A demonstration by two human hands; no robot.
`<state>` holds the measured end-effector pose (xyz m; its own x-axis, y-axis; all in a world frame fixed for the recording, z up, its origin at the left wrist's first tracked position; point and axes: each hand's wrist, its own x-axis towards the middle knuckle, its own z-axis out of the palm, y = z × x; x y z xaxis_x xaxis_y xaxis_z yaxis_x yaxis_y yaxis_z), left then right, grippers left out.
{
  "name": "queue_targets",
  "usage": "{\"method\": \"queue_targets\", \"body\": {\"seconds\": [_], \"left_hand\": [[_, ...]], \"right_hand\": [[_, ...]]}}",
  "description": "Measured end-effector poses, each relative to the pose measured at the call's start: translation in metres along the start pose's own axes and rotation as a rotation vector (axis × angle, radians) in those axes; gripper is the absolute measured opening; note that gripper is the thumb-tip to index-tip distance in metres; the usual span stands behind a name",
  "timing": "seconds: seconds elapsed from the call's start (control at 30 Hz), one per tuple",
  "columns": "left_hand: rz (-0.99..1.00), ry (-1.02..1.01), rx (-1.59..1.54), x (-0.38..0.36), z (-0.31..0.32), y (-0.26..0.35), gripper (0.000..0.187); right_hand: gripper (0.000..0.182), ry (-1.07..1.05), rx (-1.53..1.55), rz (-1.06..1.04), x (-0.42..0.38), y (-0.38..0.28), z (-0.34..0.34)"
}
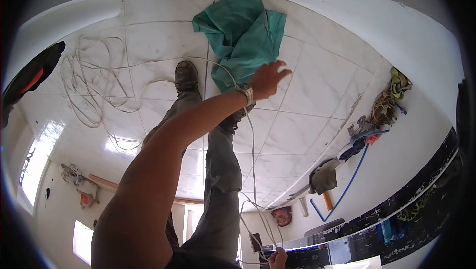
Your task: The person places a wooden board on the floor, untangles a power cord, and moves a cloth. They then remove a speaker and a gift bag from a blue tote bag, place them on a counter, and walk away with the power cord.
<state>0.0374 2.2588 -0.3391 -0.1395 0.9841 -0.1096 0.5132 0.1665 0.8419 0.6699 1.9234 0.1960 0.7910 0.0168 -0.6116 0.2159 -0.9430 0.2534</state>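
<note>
My left hand (267, 79), with a watch on its wrist, reaches out over the tiled floor with fingers apart and nothing visible in them. A crumpled green cloth (240, 31) lies on the floor just beyond it. A thin white cable (153, 60) runs from loose coils on the left, passes at my left wrist and drops down past my right leg. Low in the view, my right hand (279, 258) is closed around loops of this cable (254, 169). My feet stand on the tiles, the left shoe (186, 76) near the cable.
Along the right wall lie a bundle of cord (383, 109), a green strap-like bundle (398, 84), a bent blue tube (349, 182) and a grey container (325, 177). A black-and-red item (34, 78) is at the far left. A black-patterned surface (396, 239) borders the lower right.
</note>
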Motion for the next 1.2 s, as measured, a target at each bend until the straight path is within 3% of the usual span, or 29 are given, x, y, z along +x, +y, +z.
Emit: {"method": "queue_targets", "body": {"seconds": [0.1, 0.13, 0.2, 0.33, 0.37, 0.47, 0.5, 0.6, 0.7, 0.8, 0.83, 0.9, 0.97, 1.03, 1.1, 1.2], "left_hand": [[-0.269, 0.482, -0.023, 0.017, -0.038, -0.095, 0.031], [-0.414, 0.523, 0.091, 0.021, -0.037, -0.134, 0.026], [-0.677, 0.230, -0.147, 0.035, -0.051, -0.180, 0.026], [-0.653, 0.039, -0.137, 0.078, -0.038, -0.197, 0.028], [-0.703, 0.042, -0.180, 0.085, -0.015, -0.206, 0.031], [-0.669, -0.100, -0.181, 0.095, 0.015, -0.199, 0.039], [-0.623, -0.175, -0.156, 0.094, 0.018, -0.188, 0.042], [-0.531, -0.403, -0.066, 0.080, 0.014, -0.150, 0.051], [-0.435, -0.434, -0.115, 0.070, 0.009, -0.136, 0.060], [-0.406, -0.236, -0.276, 0.055, -0.015, -0.110, 0.063], [-0.433, -0.166, -0.288, 0.050, -0.036, -0.099, 0.063], [-0.481, -0.022, -0.313, 0.032, -0.080, -0.091, 0.062], [-0.555, 0.364, -0.176, 0.011, -0.092, -0.122, 0.055], [-0.822, 0.751, -0.249, -0.001, -0.106, -0.170, 0.047], [-0.910, 1.089, -0.293, -0.009, -0.126, -0.193, 0.034], [-0.720, 0.872, -0.185, -0.021, -0.130, -0.141, 0.024]], "right_hand": [[0.030, -0.080, -0.073, -0.108, -0.013, -0.005, 0.007], [0.029, -0.123, -0.093, -0.155, -0.021, -0.011, 0.015], [0.030, -0.061, -0.182, -0.182, 0.008, 0.025, 0.009], [0.033, -0.081, -0.139, -0.248, 0.003, 0.012, 0.026], [0.036, -0.054, -0.121, -0.090, 0.013, 0.019, 0.020], [0.036, -0.074, -0.353, -0.407, -0.020, -0.003, 0.039], [0.035, -0.106, -0.010, 0.093, -0.012, -0.002, 0.030], [0.034, -0.088, -0.142, -0.054, -0.007, 0.019, 0.024], [0.029, -0.095, 0.074, 0.078, -0.009, 0.008, 0.031], [0.025, -0.033, 0.321, 0.374, -0.031, -0.033, 0.062], [0.019, 0.043, 0.247, 0.310, -0.048, -0.047, 0.078], [0.020, -0.031, 0.256, 0.284, -0.084, -0.088, 0.110], [0.023, -0.084, 0.268, 0.274, -0.097, -0.107, 0.126], [0.022, -0.115, 0.292, 0.281, -0.094, -0.112, 0.135], [0.022, -0.156, 0.290, 0.246, -0.089, -0.109, 0.139], [0.022, -0.190, 0.249, 0.214, -0.086, -0.111, 0.148]]}}
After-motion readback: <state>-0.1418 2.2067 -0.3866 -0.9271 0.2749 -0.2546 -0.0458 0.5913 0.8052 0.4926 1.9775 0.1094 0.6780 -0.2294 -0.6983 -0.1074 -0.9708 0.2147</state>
